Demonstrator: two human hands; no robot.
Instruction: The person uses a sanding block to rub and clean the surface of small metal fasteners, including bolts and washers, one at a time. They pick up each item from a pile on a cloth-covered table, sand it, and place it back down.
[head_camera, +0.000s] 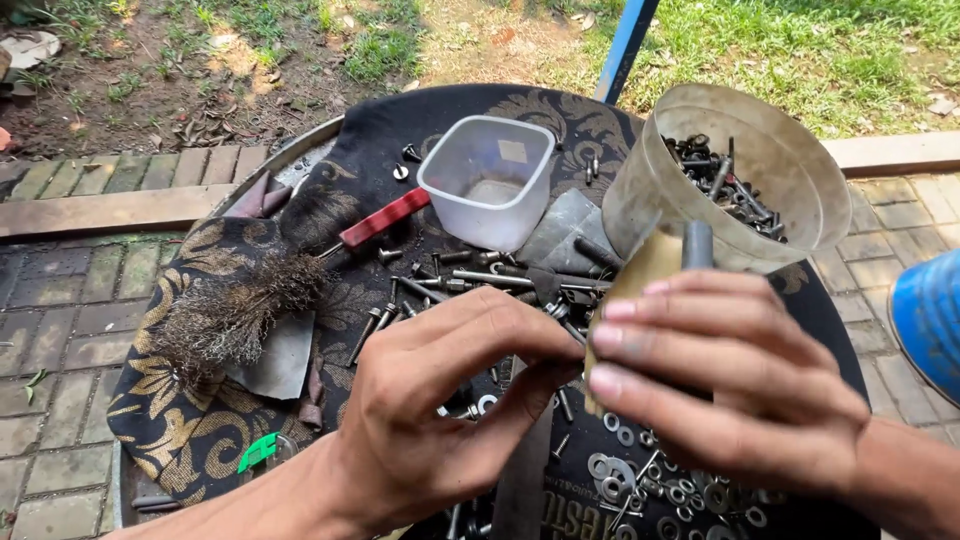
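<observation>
The right hand (735, 375) closes its fingers around a grey bolt (697, 243) standing upright above them, the left hand (450, 395) pinching beside it.

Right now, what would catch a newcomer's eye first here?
Two hands meet in the foreground: the right hand wraps tan paper around a grey rod. Behind it tilts a tub of bolts. A wire brush lies left on the cloth.

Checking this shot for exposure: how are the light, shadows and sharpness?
Head view: hard sunlight, bright on the grass and the tilted beige plastic bowl; left hand and right hand shade the washers below; sharp throughout, edges slightly bowed.
</observation>
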